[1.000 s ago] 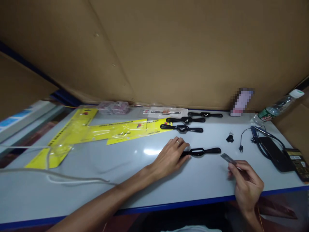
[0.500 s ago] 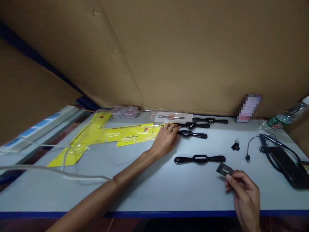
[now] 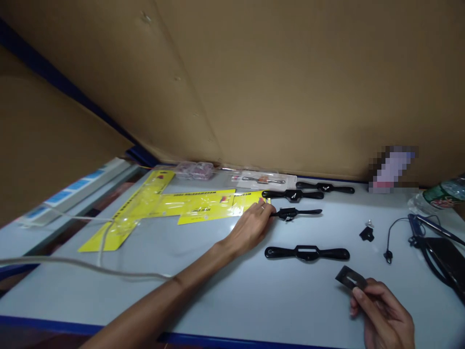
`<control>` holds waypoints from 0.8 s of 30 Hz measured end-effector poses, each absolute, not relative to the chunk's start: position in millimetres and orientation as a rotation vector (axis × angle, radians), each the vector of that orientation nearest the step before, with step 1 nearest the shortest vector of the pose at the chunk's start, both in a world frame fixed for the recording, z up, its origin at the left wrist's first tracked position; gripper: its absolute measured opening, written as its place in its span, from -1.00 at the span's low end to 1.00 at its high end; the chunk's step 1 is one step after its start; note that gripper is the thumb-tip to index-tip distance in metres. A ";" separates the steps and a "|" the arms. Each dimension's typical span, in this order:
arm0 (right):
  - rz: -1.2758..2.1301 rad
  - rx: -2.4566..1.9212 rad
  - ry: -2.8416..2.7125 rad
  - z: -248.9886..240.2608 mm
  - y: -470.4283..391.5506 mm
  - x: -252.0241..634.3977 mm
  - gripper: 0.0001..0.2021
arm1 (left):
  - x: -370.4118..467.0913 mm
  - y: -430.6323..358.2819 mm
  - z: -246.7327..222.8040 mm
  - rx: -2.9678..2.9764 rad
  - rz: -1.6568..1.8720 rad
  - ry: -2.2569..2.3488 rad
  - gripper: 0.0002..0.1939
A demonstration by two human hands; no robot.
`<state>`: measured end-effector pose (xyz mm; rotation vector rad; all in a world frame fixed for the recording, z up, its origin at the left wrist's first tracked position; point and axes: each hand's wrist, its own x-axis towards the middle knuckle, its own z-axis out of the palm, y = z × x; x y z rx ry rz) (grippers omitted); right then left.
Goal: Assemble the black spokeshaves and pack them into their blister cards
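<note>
My left hand is closed round the left handle of a black spokeshave, which is tipped so its blade fittings face sideways. Between the thumb and fingers of my right hand is a dark slotted spokeshave blade, held above the table. Nearer me lies a bare spokeshave body with an open mouth and no blade. Behind my left hand rest two more black spokeshaves, one close by and one farther back. A small black cap lies at right beside small screws.
Yellow printed cards under clear plastic spread across the left. Behind stand plastic boxes and a packaged spokeshave. A cable and power strip are at left; a bottle and black device at right.
My left hand has taken the nearer of the back spokeshaves by its handle and tilted it, pulling it slightly toward me. My right hand still holds the blade. The view has shifted a little.
</note>
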<state>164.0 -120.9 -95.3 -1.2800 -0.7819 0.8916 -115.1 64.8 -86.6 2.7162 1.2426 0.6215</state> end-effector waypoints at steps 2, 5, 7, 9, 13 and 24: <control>0.875 -1.283 -0.787 -96.2 -121.1 165.0 -0.81 | -117.3 61.2 -87.8 2.698 0.642 1.189 -0.84; 0.838 -1.333 -0.800 -96.9 -121.3 165.4 -0.78 | -119.2 58.7 -89.3 2.680 0.656 1.132 -0.83; 0.820 -1.395 -0.797 -96.9 -121.4 165.0 -0.76 | -119.4 58.8 -90.2 2.672 0.661 1.115 -0.84; 0.812 -1.431 -0.771 -96.6 -121.7 164.5 -0.74 | -119.0 59.7 -91.0 2.665 0.663 1.117 -0.84; 0.857 -1.416 -0.737 -95.9 -123.2 165.0 -0.74 | -117.7 61.9 -91.7 2.655 0.663 1.139 -0.83; 0.893 -1.392 -0.663 -75.4 -112.8 145.2 -0.70 | -119.7 64.0 -95.4 2.632 0.784 1.139 -0.85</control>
